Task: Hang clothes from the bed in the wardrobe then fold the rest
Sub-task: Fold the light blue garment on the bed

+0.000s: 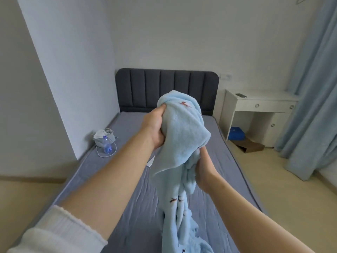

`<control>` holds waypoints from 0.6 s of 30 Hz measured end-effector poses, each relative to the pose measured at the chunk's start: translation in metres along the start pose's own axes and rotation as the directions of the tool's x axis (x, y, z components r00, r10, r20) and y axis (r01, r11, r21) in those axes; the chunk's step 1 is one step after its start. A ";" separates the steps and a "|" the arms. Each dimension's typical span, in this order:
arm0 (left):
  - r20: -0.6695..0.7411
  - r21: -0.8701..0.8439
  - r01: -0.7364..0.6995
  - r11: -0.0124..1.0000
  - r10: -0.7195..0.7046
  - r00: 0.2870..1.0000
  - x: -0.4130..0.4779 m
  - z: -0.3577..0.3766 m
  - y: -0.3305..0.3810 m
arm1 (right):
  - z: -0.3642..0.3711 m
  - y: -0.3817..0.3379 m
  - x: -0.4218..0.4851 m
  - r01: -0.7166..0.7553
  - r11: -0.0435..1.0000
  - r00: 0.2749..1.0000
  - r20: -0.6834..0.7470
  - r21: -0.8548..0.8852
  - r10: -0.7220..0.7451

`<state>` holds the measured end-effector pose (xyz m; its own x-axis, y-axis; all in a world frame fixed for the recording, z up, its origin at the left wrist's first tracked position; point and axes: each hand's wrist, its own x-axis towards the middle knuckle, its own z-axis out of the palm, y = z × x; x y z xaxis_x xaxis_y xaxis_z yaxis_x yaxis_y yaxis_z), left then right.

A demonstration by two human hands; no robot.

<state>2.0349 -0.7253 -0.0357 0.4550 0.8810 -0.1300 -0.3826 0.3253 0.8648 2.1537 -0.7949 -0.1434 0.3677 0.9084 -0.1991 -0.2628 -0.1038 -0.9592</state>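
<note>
Fleecy blue garment [184, 136], bunched between both hands.

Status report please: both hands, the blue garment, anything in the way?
Left hand grips blue fleece garment high; right hand grips it lower. Garment hangs over bed. Bottle at bed's left edge, well apart.

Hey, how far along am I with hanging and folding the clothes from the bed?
Done, apparently most: beyond a bag and bottle, I see no other clear clothes on the bed. In hand: a light blue fleece garment, left hand gripping its top, right hand lower, tail trailing on the bed. Left: hanging or folding it; the wardrobe is out of view.
</note>
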 end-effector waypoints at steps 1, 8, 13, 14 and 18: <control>0.018 0.031 -0.005 1.000 0.004 1.000 -0.001 0.003 -0.002 | 0.004 0.000 0.000 0.025 0.999 0.999 0.037 -0.047 -0.023; 0.110 0.182 -0.118 0.976 0.099 0.989 -0.006 -0.027 -0.023 | 0.014 -0.029 -0.007 0.160 0.972 0.987 0.016 -0.172 -0.160; 0.387 0.687 -0.253 0.681 -0.048 0.921 -0.018 -0.051 -0.053 | 0.030 -0.066 -0.012 0.367 0.930 0.930 -0.004 0.017 -0.367; 0.404 0.711 -0.303 0.634 -0.015 0.915 -0.016 -0.052 -0.059 | 0.034 -0.071 -0.012 0.383 0.924 0.924 0.013 -0.006 -0.383; 0.156 0.563 -0.236 0.792 0.178 0.971 -0.014 -0.048 -0.047 | 0.024 -0.068 -0.008 0.294 0.928 0.949 0.044 0.230 -0.311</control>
<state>2.0080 -0.7369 -0.0976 0.4997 0.8600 0.1035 0.0426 -0.1438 0.9887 2.1472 -0.7854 -0.0719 0.3913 0.9126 0.1186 -0.3407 0.2633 -0.9025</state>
